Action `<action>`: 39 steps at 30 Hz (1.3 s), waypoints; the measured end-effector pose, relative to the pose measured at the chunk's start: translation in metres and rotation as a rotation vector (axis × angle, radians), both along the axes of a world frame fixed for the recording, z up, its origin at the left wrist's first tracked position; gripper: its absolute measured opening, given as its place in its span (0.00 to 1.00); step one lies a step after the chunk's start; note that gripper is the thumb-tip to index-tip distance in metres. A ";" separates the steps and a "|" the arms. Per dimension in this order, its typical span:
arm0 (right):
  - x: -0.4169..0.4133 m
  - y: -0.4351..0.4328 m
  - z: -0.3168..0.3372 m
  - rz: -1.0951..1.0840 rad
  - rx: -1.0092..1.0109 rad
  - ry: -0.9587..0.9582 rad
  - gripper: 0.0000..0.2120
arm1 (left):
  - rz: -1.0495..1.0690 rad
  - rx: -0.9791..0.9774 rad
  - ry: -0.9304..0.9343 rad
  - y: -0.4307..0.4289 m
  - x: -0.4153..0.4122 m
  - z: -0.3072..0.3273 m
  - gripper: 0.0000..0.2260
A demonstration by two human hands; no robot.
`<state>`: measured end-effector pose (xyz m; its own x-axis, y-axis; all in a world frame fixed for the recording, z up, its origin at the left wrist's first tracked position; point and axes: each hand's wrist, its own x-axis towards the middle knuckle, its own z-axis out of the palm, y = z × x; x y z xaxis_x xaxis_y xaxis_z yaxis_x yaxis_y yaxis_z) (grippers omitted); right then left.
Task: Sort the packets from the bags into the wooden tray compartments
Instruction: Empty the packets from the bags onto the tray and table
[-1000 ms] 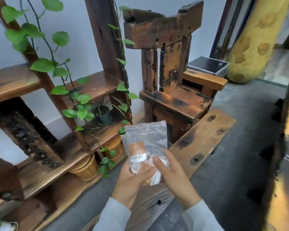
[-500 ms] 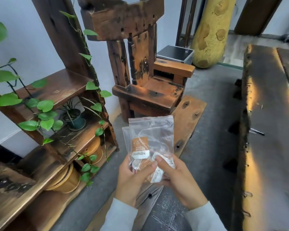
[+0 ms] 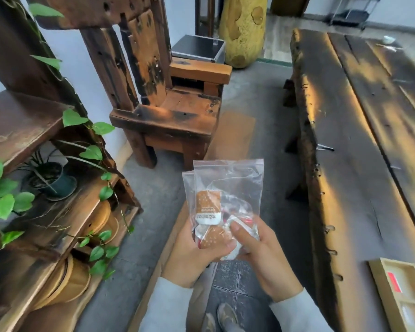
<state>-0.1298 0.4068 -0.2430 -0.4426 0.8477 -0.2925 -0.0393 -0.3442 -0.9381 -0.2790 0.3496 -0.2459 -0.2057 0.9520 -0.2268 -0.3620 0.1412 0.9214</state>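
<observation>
I hold two clear plastic bags [image 3: 228, 185] upright in front of me, one behind the other. Orange-brown and white packets [image 3: 207, 207] lie at the bottom of the front bag, with something red beside them. My left hand [image 3: 192, 255] grips the bags' lower left, thumb across a packet. My right hand [image 3: 261, 255] grips the lower right, thumb pressed on the front. The light wooden tray [image 3: 381, 279] lies at the lower right on the long table; a red packet [image 3: 394, 281] rests in one compartment.
A long dark wooden table [image 3: 359, 130] runs along the right. A heavy wooden chair [image 3: 168, 111] stands ahead. A wooden shelf [image 3: 34, 212] with trailing green plants and round wooden boxes fills the left. A plank lies on the grey floor below my hands.
My view has swung right and down, bringing the table and tray into sight. Both hands keep the same hold on the bags.
</observation>
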 end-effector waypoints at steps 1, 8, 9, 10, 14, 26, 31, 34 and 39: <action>0.000 -0.003 -0.002 -0.030 -0.006 -0.001 0.12 | -0.032 0.004 -0.012 0.002 -0.002 -0.005 0.28; 0.021 -0.018 -0.007 -0.186 -0.001 -0.050 0.13 | -0.076 0.004 -0.136 0.016 0.016 -0.029 0.26; 0.025 -0.020 -0.006 -0.206 0.012 -0.057 0.13 | -0.072 0.010 -0.149 0.019 0.019 -0.029 0.27; 0.029 -0.022 -0.006 -0.229 0.024 -0.066 0.13 | -0.075 0.012 -0.157 0.021 0.024 -0.029 0.27; 0.049 -0.031 -0.002 -0.315 0.037 -0.072 0.12 | -0.113 -0.024 -0.159 0.028 0.043 -0.021 0.18; 0.105 -0.031 -0.007 -0.442 0.065 -0.001 0.17 | -0.191 -0.083 -0.014 0.041 0.104 -0.008 0.11; 0.121 -0.020 -0.007 -0.533 0.119 0.032 0.10 | -0.193 -0.083 0.047 0.047 0.133 -0.004 0.10; 0.139 -0.015 -0.007 -0.619 0.133 0.041 0.08 | -0.240 -0.077 0.071 0.055 0.155 -0.002 0.11; 0.187 -0.011 -0.007 -0.768 0.082 0.099 0.11 | -0.422 -0.068 0.074 0.065 0.202 0.005 0.16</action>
<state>0.0569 0.3961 -0.2505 0.2569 0.9444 -0.2051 -0.3238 -0.1158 -0.9390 -0.0771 0.4143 -0.2412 0.1805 0.9395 -0.2912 -0.1926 0.3241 0.9262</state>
